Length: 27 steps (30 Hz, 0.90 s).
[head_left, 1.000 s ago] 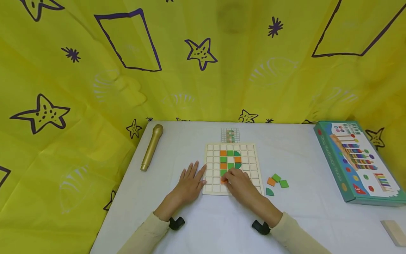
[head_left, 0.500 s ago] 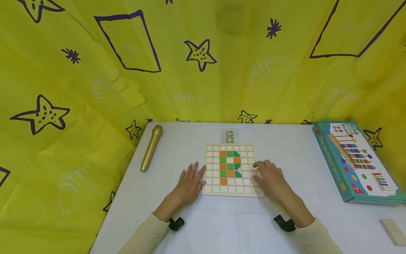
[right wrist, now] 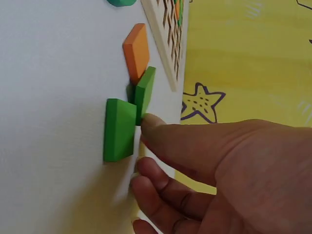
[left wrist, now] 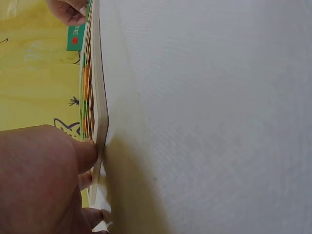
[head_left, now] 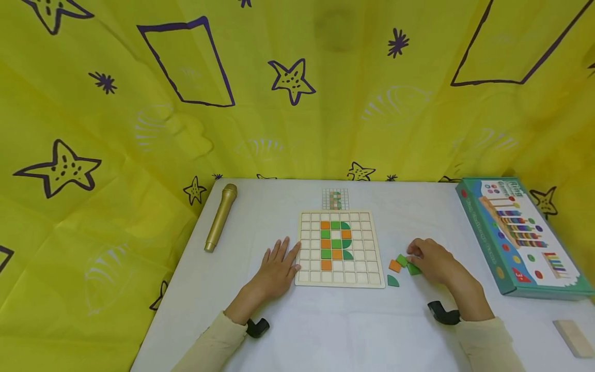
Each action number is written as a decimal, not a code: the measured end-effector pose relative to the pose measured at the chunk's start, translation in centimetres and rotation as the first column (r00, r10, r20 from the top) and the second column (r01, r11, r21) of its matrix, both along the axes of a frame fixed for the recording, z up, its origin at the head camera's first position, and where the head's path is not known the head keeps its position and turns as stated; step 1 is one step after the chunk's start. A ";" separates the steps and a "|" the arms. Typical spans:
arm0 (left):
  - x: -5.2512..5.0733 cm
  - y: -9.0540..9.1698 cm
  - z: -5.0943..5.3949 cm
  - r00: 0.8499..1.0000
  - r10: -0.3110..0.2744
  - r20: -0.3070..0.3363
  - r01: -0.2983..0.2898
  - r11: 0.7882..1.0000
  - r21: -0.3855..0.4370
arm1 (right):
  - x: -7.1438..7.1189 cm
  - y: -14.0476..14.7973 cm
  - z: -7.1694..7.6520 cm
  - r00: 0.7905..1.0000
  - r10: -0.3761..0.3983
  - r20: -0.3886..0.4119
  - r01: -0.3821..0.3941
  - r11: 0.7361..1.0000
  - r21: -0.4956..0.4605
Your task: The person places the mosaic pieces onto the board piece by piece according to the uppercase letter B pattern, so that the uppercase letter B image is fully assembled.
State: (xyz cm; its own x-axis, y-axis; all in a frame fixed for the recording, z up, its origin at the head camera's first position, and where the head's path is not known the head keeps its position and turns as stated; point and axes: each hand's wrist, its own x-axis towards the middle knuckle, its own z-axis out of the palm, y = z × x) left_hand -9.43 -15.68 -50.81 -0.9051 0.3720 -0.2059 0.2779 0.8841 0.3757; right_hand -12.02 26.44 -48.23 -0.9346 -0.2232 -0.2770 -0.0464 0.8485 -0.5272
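Note:
My left hand lies with fingers spread on the white table, thumb and index fingertip touching the left edge of a wooden grid board. Orange, green and rounded dark-green tiles form an R-like pattern on it. Right of the board, my right hand reaches down to loose tiles. In the right wrist view its thumb is at the end of one green square tile, beside another green square tile; the loosely bent fingers stand apart from the thumb. An orange square tile and a dark-green quarter-round tile lie nearby.
A small pattern card lies behind the board. A gold microphone is at the left. A green game box sits at the right, with a pale wooden block near the front right.
My right hand has left the board and moved right to the loose tiles. Tiles it covered in the pattern's lower rows now show. The left hand has stayed at the board's edge.

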 end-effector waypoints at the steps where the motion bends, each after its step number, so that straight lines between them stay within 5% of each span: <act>1: 0.0 0.0 0.0 1.000 0.000 0.002 0.000 1.000 0.000 | -0.1 0.1 0.0 1.000 0.001 0.003 -0.001 1.000 -0.007; 11: 0.0 0.0 -0.1 1.000 0.006 0.005 -0.006 1.000 -0.011 | 0.3 0.4 -0.2 1.000 0.028 0.013 -0.027 0.996 -0.091; 20: 0.0 0.0 -0.1 1.000 0.005 0.002 -0.005 1.000 -0.012 | 0.0 -0.5 -1.4 0.994 -0.001 -0.109 -0.007 0.997 -0.076; 27: 0.1 0.1 0.1 1.000 0.006 -0.002 -0.006 1.000 -0.008 | -0.4 -1.3 -1.8 0.993 -0.010 -0.121 -0.008 0.990 -0.144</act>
State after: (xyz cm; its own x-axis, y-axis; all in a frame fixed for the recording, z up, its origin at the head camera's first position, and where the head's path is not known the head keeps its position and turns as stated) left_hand -9.36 -15.62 -50.68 -0.9078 0.3647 -0.2071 0.2731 0.8888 0.3681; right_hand -12.45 25.14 -50.07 -0.9595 -0.2514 -0.1272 -0.1160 0.7640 -0.6347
